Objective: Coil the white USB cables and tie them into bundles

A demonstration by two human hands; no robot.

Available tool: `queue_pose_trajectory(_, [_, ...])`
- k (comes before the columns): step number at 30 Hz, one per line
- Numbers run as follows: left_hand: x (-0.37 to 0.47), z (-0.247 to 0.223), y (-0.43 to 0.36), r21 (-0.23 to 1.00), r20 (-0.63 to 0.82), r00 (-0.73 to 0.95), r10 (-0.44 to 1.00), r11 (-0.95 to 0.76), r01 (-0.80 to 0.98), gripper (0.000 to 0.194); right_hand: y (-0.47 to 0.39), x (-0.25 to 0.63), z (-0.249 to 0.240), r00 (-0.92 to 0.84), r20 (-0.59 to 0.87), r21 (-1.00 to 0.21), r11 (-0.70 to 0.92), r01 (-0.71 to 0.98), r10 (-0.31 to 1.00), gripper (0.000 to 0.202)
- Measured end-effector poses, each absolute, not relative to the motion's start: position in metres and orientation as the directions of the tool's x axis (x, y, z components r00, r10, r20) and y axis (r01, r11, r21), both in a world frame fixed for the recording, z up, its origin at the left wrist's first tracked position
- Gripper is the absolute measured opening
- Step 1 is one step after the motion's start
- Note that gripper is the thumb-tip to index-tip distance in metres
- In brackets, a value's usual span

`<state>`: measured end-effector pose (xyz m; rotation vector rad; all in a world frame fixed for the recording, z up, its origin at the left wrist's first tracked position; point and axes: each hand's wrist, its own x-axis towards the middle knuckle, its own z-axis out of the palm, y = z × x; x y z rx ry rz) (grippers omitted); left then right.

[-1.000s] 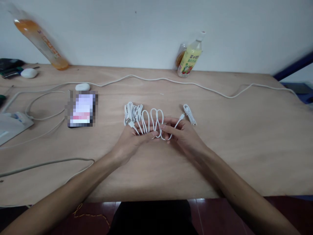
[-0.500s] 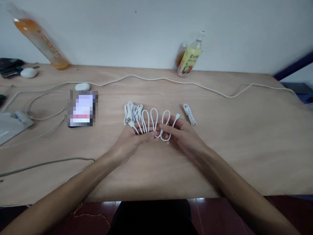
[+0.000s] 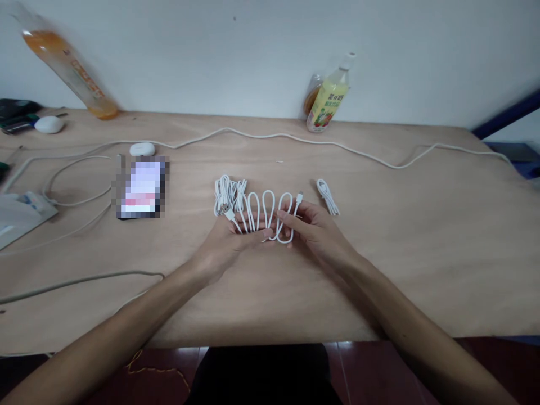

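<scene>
A white USB cable (image 3: 269,201), bent into several upright loops, is held between both hands just above the table. My left hand (image 3: 230,239) pinches the left loops under its thumb, with the USB plug (image 3: 228,211) sticking up beside the fingers. My right hand (image 3: 310,222) is closed on the rightmost loop, thumb and fingers pressed on it; the smaller end connector (image 3: 299,198) points up next to the fingers. Behind my left hand lie bundled white cables (image 3: 225,190), partly hidden. Another coiled white cable (image 3: 327,197) rests beyond my right hand.
A long white cord (image 3: 295,136) crosses the table behind the hands. To the left are a blurred-out phone (image 3: 143,188), a white case (image 3: 142,149) and a plastic packet (image 3: 25,216). A yellow drink bottle (image 3: 328,104) and an orange drink bottle (image 3: 67,73) stand by the wall.
The smaller connector has shifted left and stands more upright by my right fingers. The middle loops have moved slightly right and down. Both hands stay nearly in place.
</scene>
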<state>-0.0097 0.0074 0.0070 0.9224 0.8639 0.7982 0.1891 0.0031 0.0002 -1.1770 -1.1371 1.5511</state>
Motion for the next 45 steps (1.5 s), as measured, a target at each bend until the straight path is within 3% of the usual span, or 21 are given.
queue_pose_trajectory(9, [-0.009, 0.005, 0.007, 0.898, -0.274, 0.439, 0.856, 0.391, -0.202, 0.019, 0.002, 0.188, 0.002, -0.171, -0.185, -0.979, -0.196, -0.054, 0.968, 0.037])
queue_pose_trajectory(17, [-0.010, 0.004, 0.006, 0.865, -0.315, 0.455, 0.833, 0.449, -0.224, 0.029, 0.003, 0.188, 0.002, -0.149, -0.187, -0.980, -0.196, -0.047, 0.971, 0.036])
queue_pose_trajectory(24, [-0.010, 0.012, 0.007, 0.851, -0.325, 0.489, 0.810, 0.476, -0.223, 0.027, 0.002, 0.188, 0.005, -0.166, -0.196, -0.968, -0.218, -0.126, 0.966, 0.034])
queue_pose_trajectory(32, [-0.007, 0.014, 0.008, 0.768, -0.336, 0.481, 0.810, 0.531, -0.358, 0.019, 0.002, 0.187, 0.005, -0.121, -0.198, -0.965, -0.215, -0.152, 0.973, 0.033])
queue_pose_trajectory(45, [-0.007, 0.014, 0.006, 0.781, -0.345, 0.479, 0.807, 0.530, -0.330, 0.020, 0.001, 0.185, 0.005, -0.069, -0.126, -0.978, -0.136, -0.159, 0.990, 0.038])
